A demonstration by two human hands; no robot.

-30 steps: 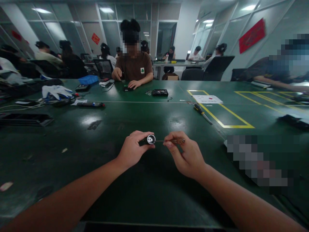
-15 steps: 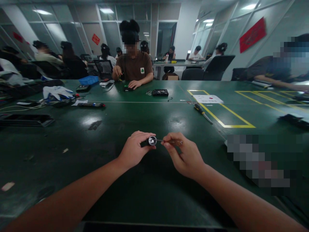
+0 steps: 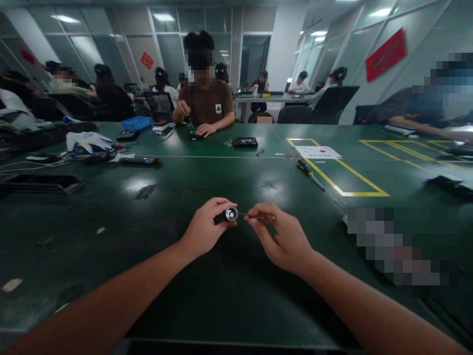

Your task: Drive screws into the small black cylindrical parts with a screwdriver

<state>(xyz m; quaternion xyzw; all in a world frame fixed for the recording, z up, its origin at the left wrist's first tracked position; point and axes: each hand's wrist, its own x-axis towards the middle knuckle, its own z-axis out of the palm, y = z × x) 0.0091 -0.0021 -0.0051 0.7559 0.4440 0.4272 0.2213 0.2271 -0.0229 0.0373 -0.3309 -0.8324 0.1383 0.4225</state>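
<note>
Between the thumb and fingers of my left hand [image 3: 207, 224] is a small dark cylinder [image 3: 231, 214], its open end facing me with a pale ring and white and dark parts inside. My right hand [image 3: 283, 236] grips a thin screwdriver [image 3: 265, 217] by its brownish, see-through handle. The slim metal shaft points left, and its tip reaches the cylinder's open end; whether it touches a part inside I cannot tell. Both hands are above the green table [image 3: 236, 296], near its front edge.
A yellow-and-black screwdriver [image 3: 309, 173] lies ahead on the right, near a white paper sheet [image 3: 318, 152]. White gloves [image 3: 88, 142], a blue bin [image 3: 136, 123] and a black tray [image 3: 40, 184] are at left. A person [image 3: 205, 103] works opposite, beside a black device [image 3: 245, 142].
My left hand and the cylinder have shifted very slightly left and up, and the screwdriver has followed a little left. Across the table, the other person's tool now points down at a small device.
</note>
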